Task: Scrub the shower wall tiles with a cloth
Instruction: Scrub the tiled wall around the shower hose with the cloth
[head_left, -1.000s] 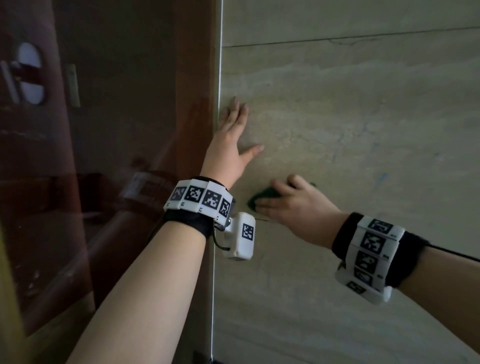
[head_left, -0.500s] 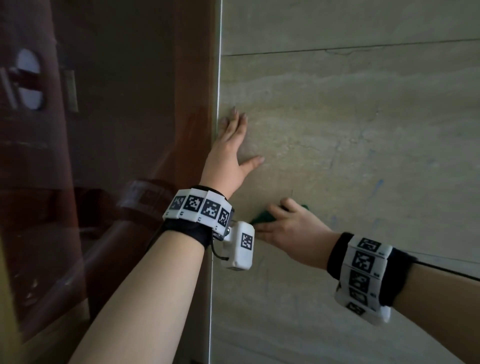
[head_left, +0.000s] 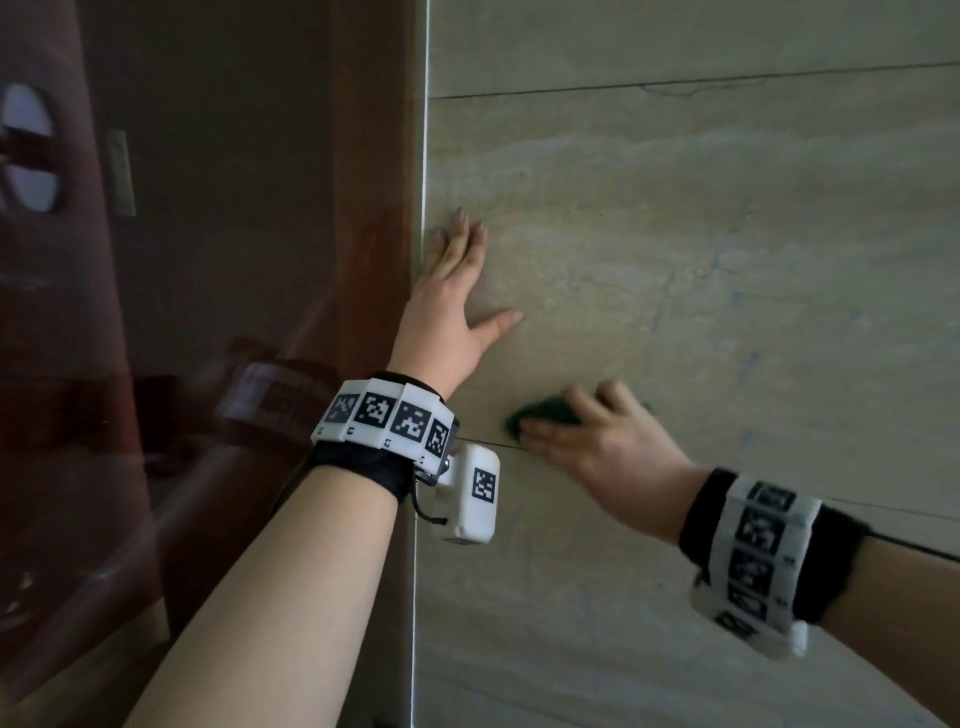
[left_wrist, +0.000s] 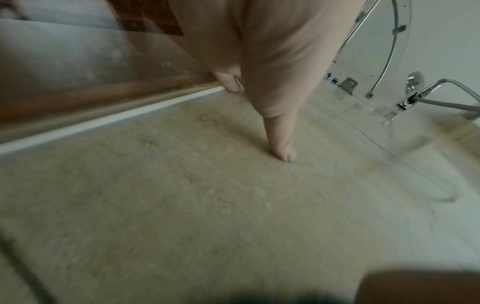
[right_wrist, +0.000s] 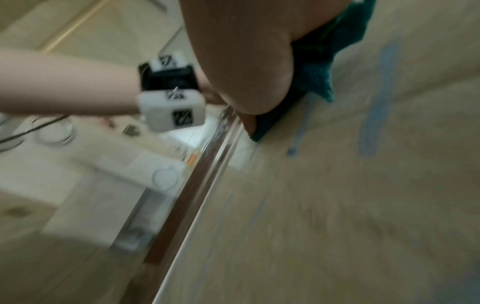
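Note:
The shower wall is large beige tiles (head_left: 675, 234) with thin grout lines. My left hand (head_left: 457, 291) lies flat on a tile beside the wall's left edge, fingers straight and thumb (left_wrist: 283, 152) spread. Below and to its right, my right hand (head_left: 587, 431) holds a bunched dark green cloth (head_left: 545, 410) against the wall on a grout line. Its fingers curl over the cloth and its thumb sits under it. In the right wrist view the cloth (right_wrist: 319, 67) shows beneath the palm (right_wrist: 246, 61), mostly covered. That view is blurred.
A glass partition (head_left: 234, 312) with brown reflections meets the wall along a white strip (head_left: 423, 156) at the left. Faint blue streaks (head_left: 750, 361) mark the tiles right of the cloth. A chrome fitting with a hose (left_wrist: 415, 94) shows in the left wrist view.
My right hand has slid the cloth down the wall onto the grout line and slightly right. The left hand stays pressed in the same spot.

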